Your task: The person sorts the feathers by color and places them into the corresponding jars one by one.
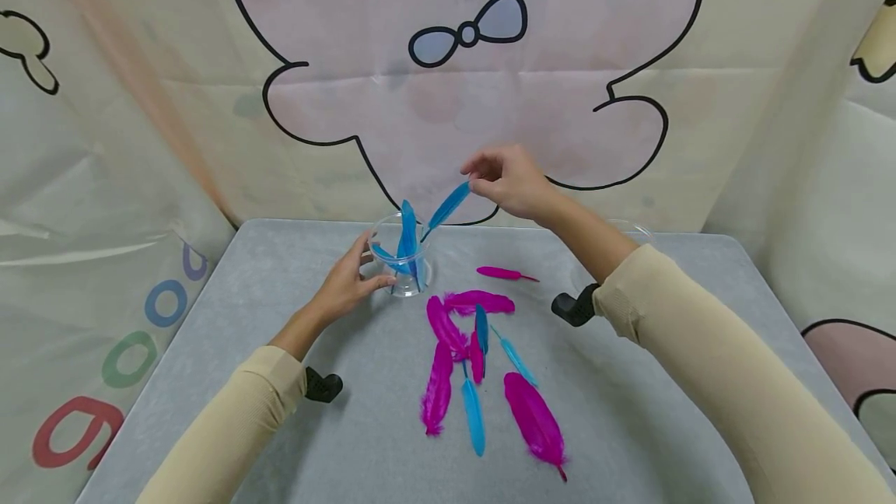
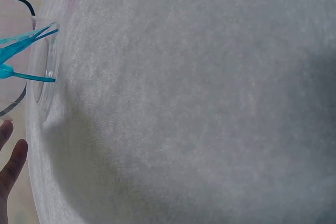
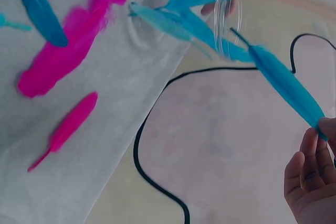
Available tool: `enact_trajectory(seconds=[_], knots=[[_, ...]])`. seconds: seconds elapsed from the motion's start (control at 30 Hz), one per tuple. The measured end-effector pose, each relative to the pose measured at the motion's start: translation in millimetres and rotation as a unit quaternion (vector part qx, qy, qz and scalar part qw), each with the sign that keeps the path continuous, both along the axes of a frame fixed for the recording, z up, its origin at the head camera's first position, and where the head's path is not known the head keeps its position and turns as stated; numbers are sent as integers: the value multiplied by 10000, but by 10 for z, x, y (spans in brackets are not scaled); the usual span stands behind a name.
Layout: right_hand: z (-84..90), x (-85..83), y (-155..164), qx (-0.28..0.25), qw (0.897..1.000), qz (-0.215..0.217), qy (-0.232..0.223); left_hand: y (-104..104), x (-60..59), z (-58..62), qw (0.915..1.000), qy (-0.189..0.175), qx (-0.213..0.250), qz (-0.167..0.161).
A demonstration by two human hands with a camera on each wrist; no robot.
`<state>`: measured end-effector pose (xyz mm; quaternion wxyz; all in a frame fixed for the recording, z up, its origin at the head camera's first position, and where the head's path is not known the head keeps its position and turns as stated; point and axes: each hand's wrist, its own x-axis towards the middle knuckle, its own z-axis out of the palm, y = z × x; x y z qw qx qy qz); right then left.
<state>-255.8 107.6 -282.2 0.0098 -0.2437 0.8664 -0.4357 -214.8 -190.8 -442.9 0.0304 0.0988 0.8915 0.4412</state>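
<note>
My left hand [image 1: 346, 278] holds a clear plastic cup [image 1: 403, 291] at the table's far edge, thumb in front and fingers at its side. Several blue feathers [image 1: 407, 236] stand inside the cup. Pinched by its tip in my right hand [image 1: 514, 185] is another blue feather [image 1: 448, 206], slanting down to the left. Its quill end [image 3: 239, 36] is at the cup's rim in the right wrist view. Only some fingers [image 2: 14, 163] of the left hand show in the left wrist view, beside the cup.
Magenta feathers [image 1: 535, 418] and blue feathers [image 1: 473, 414] lie scattered on the grey table [image 1: 364, 426]. A small pink feather [image 1: 498, 273] lies right of the cup. Another clear container [image 1: 633, 229] is partly hidden behind the right forearm. A patterned curtain [image 1: 336, 99] hangs behind.
</note>
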Motion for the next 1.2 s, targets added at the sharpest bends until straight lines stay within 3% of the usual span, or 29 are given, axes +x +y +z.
enact_trajectory(seconds=[0.47, 0.97, 1.2], knots=[[-186, 57, -328, -120, 9988, 370, -285, 6, -2, -11, 10000, -73, 34, 5], [-395, 64, -553, 275, 9985, 390, -273, 1, 4, -2, 9999, -44, 90, 1], [-511, 72, -596, 198, 9976, 556, -355, 1, 5, -6, 9999, -16, 149, -27]])
